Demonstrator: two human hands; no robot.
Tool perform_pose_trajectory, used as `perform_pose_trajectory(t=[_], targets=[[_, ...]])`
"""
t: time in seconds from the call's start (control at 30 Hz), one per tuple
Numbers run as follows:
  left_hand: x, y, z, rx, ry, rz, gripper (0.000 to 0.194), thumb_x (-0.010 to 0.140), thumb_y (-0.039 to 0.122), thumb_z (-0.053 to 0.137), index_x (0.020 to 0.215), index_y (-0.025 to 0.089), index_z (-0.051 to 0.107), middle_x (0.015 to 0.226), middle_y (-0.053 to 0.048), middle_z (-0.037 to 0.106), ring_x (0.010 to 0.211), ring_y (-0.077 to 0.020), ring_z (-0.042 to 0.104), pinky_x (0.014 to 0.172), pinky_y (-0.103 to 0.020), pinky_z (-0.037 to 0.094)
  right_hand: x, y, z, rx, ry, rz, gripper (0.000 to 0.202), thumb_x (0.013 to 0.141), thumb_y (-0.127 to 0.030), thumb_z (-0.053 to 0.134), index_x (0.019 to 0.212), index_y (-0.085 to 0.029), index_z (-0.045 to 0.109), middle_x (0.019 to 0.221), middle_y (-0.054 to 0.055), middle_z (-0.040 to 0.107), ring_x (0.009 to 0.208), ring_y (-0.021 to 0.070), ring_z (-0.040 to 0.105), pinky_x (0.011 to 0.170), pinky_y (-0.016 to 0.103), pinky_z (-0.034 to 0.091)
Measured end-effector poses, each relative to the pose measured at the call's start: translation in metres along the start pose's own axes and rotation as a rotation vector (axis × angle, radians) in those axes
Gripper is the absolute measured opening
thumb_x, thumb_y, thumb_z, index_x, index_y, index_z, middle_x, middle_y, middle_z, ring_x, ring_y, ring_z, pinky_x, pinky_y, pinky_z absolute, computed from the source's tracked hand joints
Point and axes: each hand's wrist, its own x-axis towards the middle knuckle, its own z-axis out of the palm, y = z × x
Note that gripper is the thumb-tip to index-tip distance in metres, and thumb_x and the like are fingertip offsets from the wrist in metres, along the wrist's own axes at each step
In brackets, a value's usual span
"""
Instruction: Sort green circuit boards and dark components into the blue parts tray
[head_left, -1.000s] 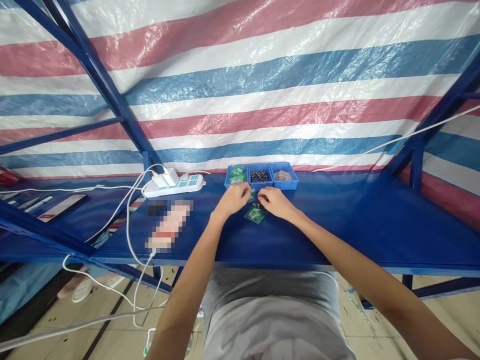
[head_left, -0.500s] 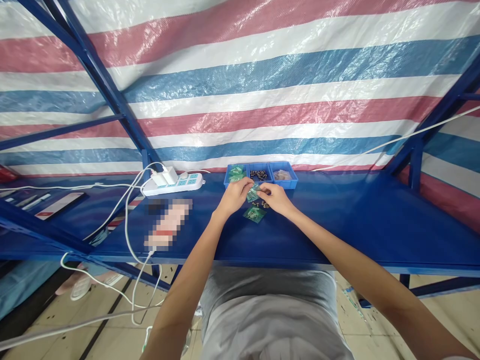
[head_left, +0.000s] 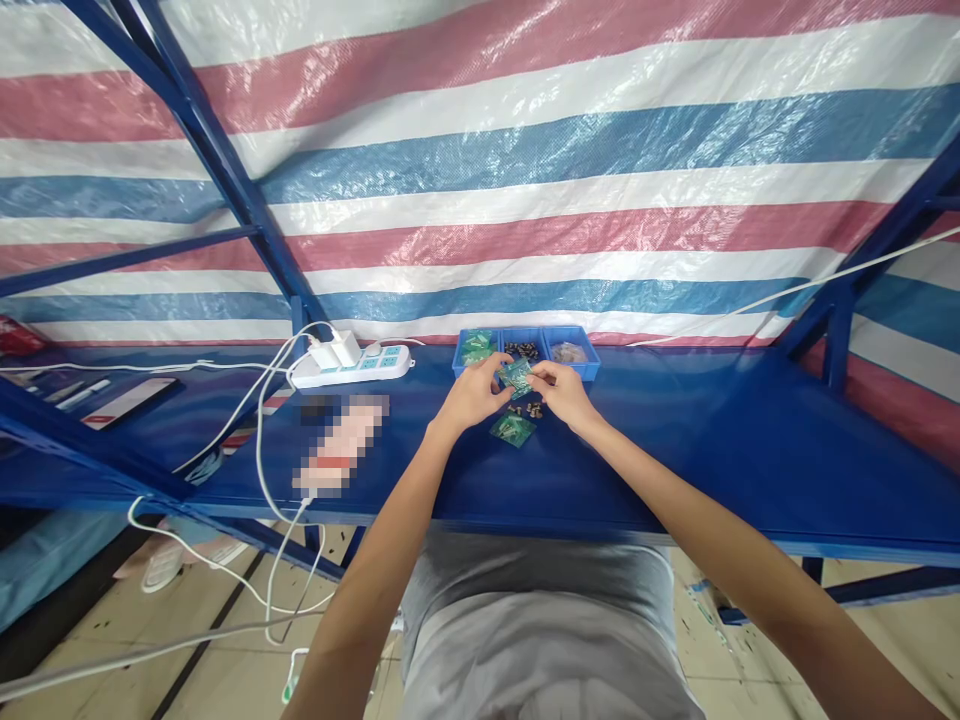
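Observation:
Between my two hands is a green circuit board (head_left: 516,376), its face turned up towards me. My left hand (head_left: 477,390) grips its left edge with thumb and fingers. At the right edge, my right hand (head_left: 562,394) pinches it between thumb and forefinger. Just below, a second green board (head_left: 513,430) with pale parts on it lies on the blue table. Several small brass-and-black parts (head_left: 534,410) are scattered between the two boards, partly hidden by the held one.
Behind my hands stands a blue three-part tray (head_left: 592,370) with green boards (head_left: 477,345), dark small parts (head_left: 522,350) and pale pieces (head_left: 568,352). To the left are a white power strip (head_left: 352,370), a blurred-out phone-shaped object (head_left: 345,445) and white cables (head_left: 261,450).
The held circuit board has been turned flatter, so more of its face shows. My fingers have spread a little along its edges. The whole view has shifted slightly.

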Motion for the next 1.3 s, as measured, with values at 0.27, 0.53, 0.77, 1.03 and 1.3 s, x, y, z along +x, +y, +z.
perform_pose_trajectory(t=[0.27, 0.53, 0.77, 1.03, 1.3], targets=[[0.0001, -0.0035, 0.0015, -0.006, -0.019, 0.036, 0.057, 0.079, 0.018, 0.065, 0.134, 0.025, 0.051, 0.115, -0.004, 0.065, 0.077, -0.0159, 0.066, 0.081, -0.032, 0.054, 0.0007, -0.0001, -0.0005, 0.139, 0.0, 0.108, 0.027, 0.078, -0.047, 0.067, 0.079, -0.02, 0.064, 0.072, 0.003, 0.061, 0.068, 0.0196, 0.056, 0.058, 0.031, 0.046], [0.0002, -0.001, -0.001, 0.048, 0.066, 0.104, 0.036, 0.085, 0.013, 0.056, 0.119, 0.023, 0.061, 0.112, -0.005, 0.062, 0.078, -0.0142, 0.063, 0.08, -0.03, 0.052, -0.0005, -0.0014, -0.0005, 0.177, -0.029, 0.159, 0.029, 0.078, -0.048, 0.067, 0.081, -0.02, 0.064, 0.072, 0.004, 0.064, 0.072, 0.0213, 0.062, 0.054, 0.028, 0.045], [-0.0001, -0.0043, -0.0013, 0.077, 0.086, 0.119, 0.016, 0.088, 0.019, 0.061, 0.1, 0.022, 0.07, 0.115, -0.006, 0.058, 0.081, -0.014, 0.062, 0.079, -0.029, 0.052, -0.0017, -0.0022, -0.0005, 0.03, 0.002, 0.138, 0.025, 0.081, -0.043, 0.065, 0.092, -0.02, 0.065, 0.076, 0.005, 0.07, 0.071, 0.0227, 0.068, 0.056, 0.031, 0.049], [0.0004, -0.0045, -0.0018, 0.055, 0.076, 0.112, 0.009, 0.091, 0.024, 0.065, 0.096, 0.021, 0.072, 0.107, -0.005, 0.061, 0.085, -0.0158, 0.063, 0.075, -0.029, 0.051, -0.0021, -0.0082, -0.0026, 0.033, 0.012, 0.107, 0.02, 0.087, -0.036, 0.058, 0.095, -0.02, 0.066, 0.073, 0.002, 0.067, 0.066, 0.0209, 0.068, 0.06, 0.032, 0.052], [0.0016, -0.0069, -0.0006, 0.058, 0.12, 0.092, 0.011, 0.093, 0.025, 0.063, 0.091, 0.022, 0.073, 0.101, -0.005, 0.063, 0.084, -0.0168, 0.062, 0.075, -0.03, 0.049, -0.0003, -0.0045, -0.0037, 0.093, -0.002, 0.092, 0.028, 0.094, -0.037, 0.048, 0.099, -0.018, 0.069, 0.069, 0.004, 0.068, 0.07, 0.0207, 0.07, 0.057, 0.028, 0.051]])
